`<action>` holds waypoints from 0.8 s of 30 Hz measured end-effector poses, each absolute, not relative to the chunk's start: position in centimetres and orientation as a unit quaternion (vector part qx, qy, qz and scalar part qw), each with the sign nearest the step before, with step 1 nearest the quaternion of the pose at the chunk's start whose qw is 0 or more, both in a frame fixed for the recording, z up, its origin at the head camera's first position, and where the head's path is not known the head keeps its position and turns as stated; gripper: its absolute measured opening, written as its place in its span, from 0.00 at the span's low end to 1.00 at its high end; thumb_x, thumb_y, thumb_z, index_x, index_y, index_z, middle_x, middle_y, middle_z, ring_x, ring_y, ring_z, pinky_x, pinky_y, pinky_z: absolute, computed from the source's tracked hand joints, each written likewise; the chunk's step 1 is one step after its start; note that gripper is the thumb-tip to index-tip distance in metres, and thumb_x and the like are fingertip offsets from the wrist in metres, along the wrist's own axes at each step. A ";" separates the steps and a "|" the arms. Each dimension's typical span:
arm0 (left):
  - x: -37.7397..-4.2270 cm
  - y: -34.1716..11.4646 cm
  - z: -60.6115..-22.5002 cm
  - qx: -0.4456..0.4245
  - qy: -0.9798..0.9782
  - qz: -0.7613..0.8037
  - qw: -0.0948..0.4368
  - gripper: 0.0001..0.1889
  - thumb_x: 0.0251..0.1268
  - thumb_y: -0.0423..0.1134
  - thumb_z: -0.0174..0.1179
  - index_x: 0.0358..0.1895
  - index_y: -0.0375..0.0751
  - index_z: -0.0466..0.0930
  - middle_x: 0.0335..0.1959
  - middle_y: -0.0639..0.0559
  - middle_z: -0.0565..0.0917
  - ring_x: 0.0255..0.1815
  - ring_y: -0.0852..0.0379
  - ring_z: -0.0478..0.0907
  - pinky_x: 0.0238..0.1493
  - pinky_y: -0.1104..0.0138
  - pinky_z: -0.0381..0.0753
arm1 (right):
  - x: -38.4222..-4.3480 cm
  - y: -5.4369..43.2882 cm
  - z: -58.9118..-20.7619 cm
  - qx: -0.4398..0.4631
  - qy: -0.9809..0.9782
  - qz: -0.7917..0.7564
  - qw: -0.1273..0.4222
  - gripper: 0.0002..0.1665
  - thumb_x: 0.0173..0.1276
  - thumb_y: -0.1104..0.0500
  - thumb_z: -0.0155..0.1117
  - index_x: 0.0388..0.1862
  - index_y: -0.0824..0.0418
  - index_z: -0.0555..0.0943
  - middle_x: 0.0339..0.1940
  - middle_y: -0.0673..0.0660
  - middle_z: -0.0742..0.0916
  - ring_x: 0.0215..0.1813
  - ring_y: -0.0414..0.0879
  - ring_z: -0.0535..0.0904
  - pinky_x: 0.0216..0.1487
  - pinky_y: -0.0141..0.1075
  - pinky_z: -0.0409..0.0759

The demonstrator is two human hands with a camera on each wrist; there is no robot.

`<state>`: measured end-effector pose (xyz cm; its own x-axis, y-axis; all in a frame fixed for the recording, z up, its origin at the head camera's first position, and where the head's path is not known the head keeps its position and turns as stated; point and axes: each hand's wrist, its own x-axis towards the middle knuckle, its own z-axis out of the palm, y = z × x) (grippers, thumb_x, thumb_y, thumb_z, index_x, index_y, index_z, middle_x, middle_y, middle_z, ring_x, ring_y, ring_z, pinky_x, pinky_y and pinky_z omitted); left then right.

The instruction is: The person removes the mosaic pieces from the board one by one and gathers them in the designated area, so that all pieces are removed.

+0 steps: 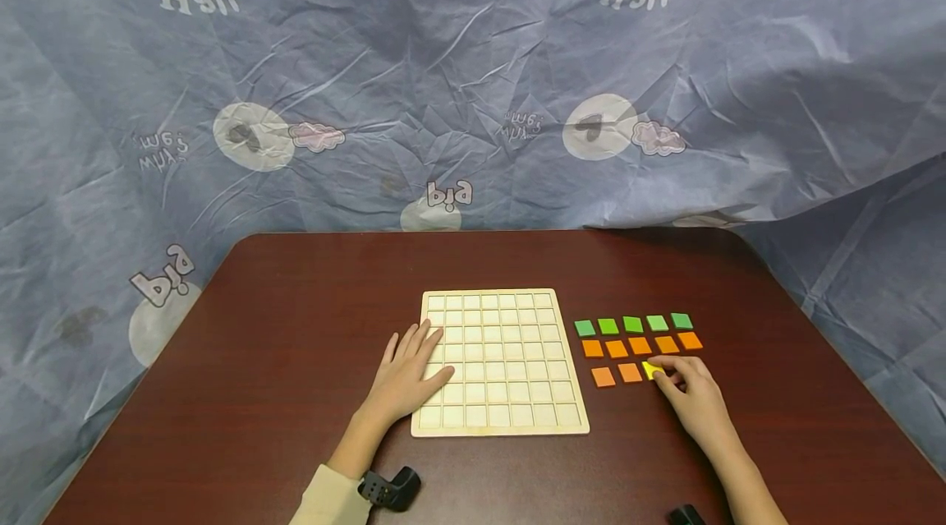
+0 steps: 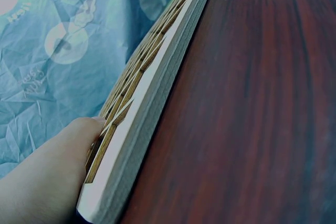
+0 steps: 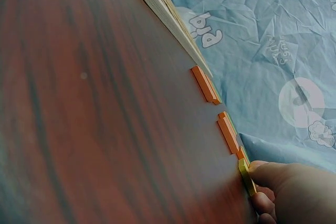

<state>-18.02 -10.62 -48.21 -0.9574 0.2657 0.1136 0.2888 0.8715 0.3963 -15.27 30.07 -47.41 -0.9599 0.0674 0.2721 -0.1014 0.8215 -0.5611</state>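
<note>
A pale wooden grid board (image 1: 502, 430) with rows of square recesses lies on the dark red-brown table. My left hand (image 1: 405, 377) rests on its left edge, fingers spread and straight, the thumb over the nearer cells. To the right of the board, my right hand (image 1: 695, 398) pinches a yellow square tile (image 1: 652, 370) between thumb and fingertips. In the right wrist view the yellow tile (image 3: 246, 177) stands at the end of the near row, beside two orange tiles (image 3: 228, 134). The other fingers of that hand are curled under.
Behind the near row lie a row of orange tiles (image 1: 639, 346) and a farther row of green tiles (image 1: 632, 324). A blue-grey printed cloth (image 1: 473, 98) hangs behind the table (image 1: 296, 328). Black bands (image 1: 392, 489) are worn at the wrists.
</note>
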 end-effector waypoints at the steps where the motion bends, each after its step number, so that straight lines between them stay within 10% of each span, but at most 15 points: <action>1: -18.0 -10.6 -48.2 -0.143 -0.967 -0.209 0.028 0.35 0.62 0.62 0.44 0.70 0.52 0.53 0.73 0.49 0.52 0.74 0.49 0.46 0.72 0.51 0.39 | -15.3 30.1 -47.4 0.011 -0.943 0.300 0.144 0.12 0.66 0.58 0.56 0.46 0.59 0.80 0.41 0.57 0.75 0.30 0.30 0.64 0.29 0.28 0.68; 24: -17.8 -10.1 -48.6 -0.137 -0.962 -0.235 0.031 0.33 0.63 0.62 0.43 0.69 0.53 0.56 0.73 0.49 0.53 0.74 0.49 0.48 0.72 0.51 0.40 | -15.5 29.0 -43.7 0.033 -0.927 0.290 0.237 0.09 0.66 0.60 0.55 0.42 0.60 0.80 0.32 0.52 0.74 0.27 0.31 0.60 0.24 0.26 0.60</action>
